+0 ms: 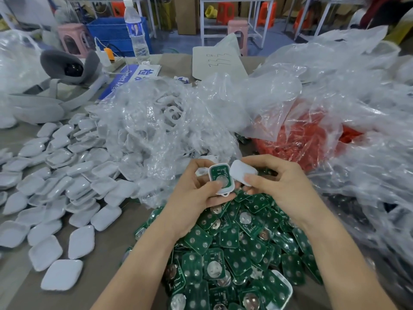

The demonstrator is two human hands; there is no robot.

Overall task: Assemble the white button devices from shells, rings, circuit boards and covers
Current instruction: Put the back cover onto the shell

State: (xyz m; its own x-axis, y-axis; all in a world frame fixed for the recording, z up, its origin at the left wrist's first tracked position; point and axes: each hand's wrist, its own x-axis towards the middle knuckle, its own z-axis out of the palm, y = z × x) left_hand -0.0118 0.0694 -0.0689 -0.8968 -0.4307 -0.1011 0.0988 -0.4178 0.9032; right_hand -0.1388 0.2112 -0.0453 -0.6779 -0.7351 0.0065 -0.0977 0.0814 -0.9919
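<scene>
The white rounded plastic shell (221, 180), a green circuit board seated inside, is pinched in the left hand (196, 193) just above the heap of green boards (228, 247). The right hand (279, 182) grips a white cover (243, 173) beside it — closing likely comes next, needing aligned edges.

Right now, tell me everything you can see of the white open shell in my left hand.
The white rounded-rectangular plastic shell faces up, tilted toward the camera, with a green circuit board seated inside and a small loop at its near end. The left hand grips it, thumb pressing a round silver disc on the board. A white plastic cover pinched by the right hand sits close beside it, over a heap of green boards.
</scene>
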